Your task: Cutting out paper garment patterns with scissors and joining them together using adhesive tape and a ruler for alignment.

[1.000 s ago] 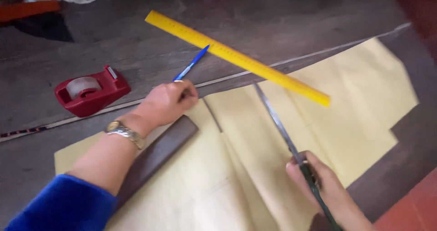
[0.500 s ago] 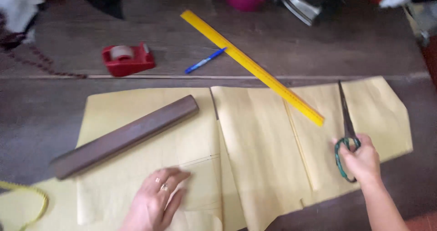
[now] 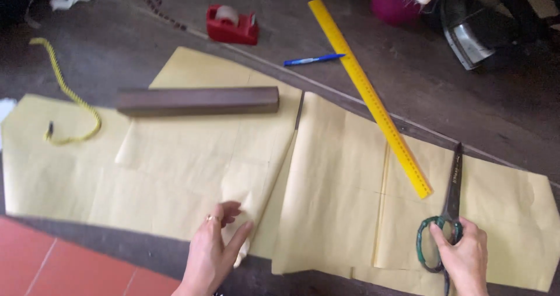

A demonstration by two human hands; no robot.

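left hand fingers spread on paper | right hand probably gripping scissors

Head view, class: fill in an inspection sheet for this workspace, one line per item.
Surface: dark wooden floor, red tiles at the near edge.
Job's things: yellow paper sheets spread flat; scissors; yellow ruler lying across the paper.
Clutter: brown wooden bar, blue pen, red tape dispenser.
Hands: left hand on a paper edge; right hand gripping the scissors' handles.
Cables: yellow cord.
Surroundings: pink container, metal object.
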